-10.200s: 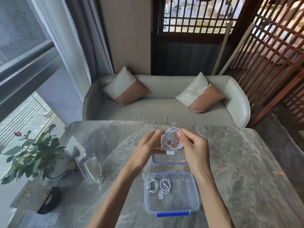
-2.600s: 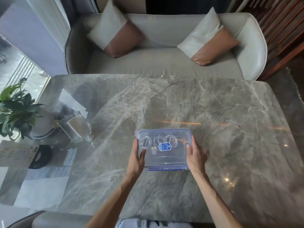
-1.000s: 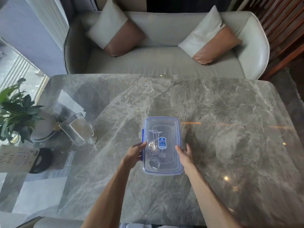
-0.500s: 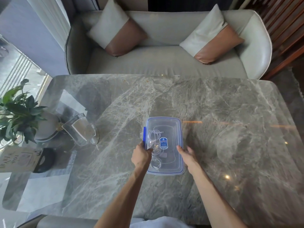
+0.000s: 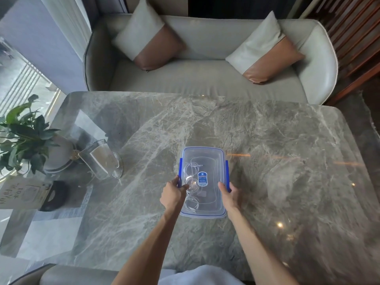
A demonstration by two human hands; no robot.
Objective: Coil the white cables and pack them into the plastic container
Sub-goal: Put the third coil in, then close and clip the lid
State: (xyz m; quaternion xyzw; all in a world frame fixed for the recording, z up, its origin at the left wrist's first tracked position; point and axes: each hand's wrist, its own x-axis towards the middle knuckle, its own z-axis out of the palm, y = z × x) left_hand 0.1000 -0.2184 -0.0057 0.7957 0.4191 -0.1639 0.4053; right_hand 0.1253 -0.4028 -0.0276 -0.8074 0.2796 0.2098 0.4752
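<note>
The clear plastic container [image 5: 202, 153] lies on the marble table with its lid on, long side pointing away from me. Blue latches sit on its left [image 5: 180, 169] and right [image 5: 227, 173] sides. Through the lid I see coiled white cables [image 5: 190, 202] along the left half, beside a blue sticker [image 5: 202, 179]. My left hand [image 5: 172, 195] grips the left edge just below the latch, fingers curled, thumb on the lid. My right hand [image 5: 229, 196] presses against the right side by the latch, fingers fairly straight, thumb tip on the lid.
A clear acrylic stand [image 5: 100, 159] and a potted plant [image 5: 24, 134] are at the table's left, with a black round object [image 5: 54, 195] and a card [image 5: 19, 194] nearer me. A grey sofa [image 5: 205, 79] with two cushions stands beyond the far edge.
The blue latch on the right side now shows folded down by my right hand. My left hand still grips the left edge. The container has stayed in place.
</note>
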